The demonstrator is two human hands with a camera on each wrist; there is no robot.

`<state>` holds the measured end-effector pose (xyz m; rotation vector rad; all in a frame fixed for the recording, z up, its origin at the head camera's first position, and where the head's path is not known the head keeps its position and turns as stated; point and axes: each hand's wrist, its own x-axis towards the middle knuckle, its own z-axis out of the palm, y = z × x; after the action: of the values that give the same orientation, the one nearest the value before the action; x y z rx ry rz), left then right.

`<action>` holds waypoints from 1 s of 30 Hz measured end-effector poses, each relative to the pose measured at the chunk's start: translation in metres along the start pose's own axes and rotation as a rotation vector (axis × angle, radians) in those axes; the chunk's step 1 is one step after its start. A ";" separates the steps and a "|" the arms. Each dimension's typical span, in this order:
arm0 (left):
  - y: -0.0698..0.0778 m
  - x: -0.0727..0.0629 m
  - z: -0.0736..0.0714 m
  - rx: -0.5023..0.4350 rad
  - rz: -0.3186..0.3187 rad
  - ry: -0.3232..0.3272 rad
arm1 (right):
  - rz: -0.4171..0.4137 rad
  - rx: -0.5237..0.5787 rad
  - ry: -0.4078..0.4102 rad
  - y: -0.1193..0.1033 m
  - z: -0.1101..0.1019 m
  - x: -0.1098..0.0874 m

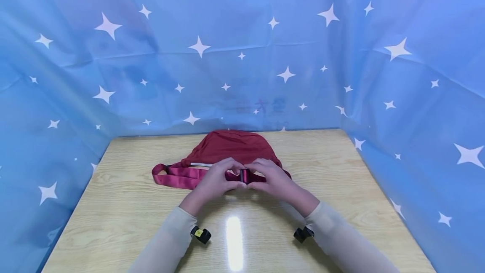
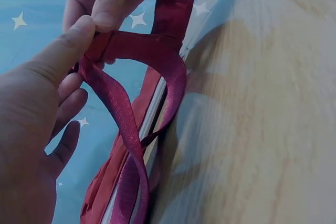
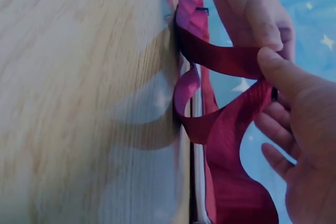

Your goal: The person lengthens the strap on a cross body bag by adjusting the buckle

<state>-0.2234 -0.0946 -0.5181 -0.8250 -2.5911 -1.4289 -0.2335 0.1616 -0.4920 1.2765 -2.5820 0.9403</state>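
Note:
A dark red waist bag (image 1: 236, 146) lies at the back of the table, its zip side facing the person. Both hands meet in front of it over its shiny red strap (image 2: 118, 103). Thumb and fingers of the left hand (image 1: 221, 176) pinch the strap at one side of a small black buckle (image 1: 244, 176). The right hand (image 1: 270, 178) pinches at the buckle's other side, its thumb tip close to the left thumb. In the right wrist view the strap (image 3: 231, 135) hangs in loops below the fingers. Most of the buckle is hidden by fingers in both wrist views.
Another strap loop (image 1: 161, 174) rests on the wooden table (image 1: 125, 214) left of the bag. A blue curtain with white stars (image 1: 242, 54) hangs behind the table and along both sides. Black wrist devices (image 1: 201, 234) sit on both sleeves.

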 end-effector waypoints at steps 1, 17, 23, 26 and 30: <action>-0.001 0.000 0.000 -0.004 0.000 -0.006 | 0.003 0.011 0.006 0.000 0.000 0.000; -0.013 -0.009 -0.007 -0.049 -0.082 -0.109 | 0.071 0.174 -0.012 0.002 -0.005 -0.003; -0.013 -0.008 -0.009 -0.106 -0.097 -0.137 | -0.002 0.175 0.023 0.003 -0.006 -0.004; -0.011 -0.007 -0.011 -0.149 -0.131 -0.154 | -0.022 0.187 0.037 0.003 -0.007 -0.006; -0.009 -0.006 -0.010 -0.185 -0.141 -0.157 | -0.031 0.190 0.039 0.004 -0.007 -0.007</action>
<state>-0.2250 -0.1093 -0.5210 -0.8200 -2.7117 -1.7307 -0.2329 0.1725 -0.4908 1.3228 -2.4853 1.2171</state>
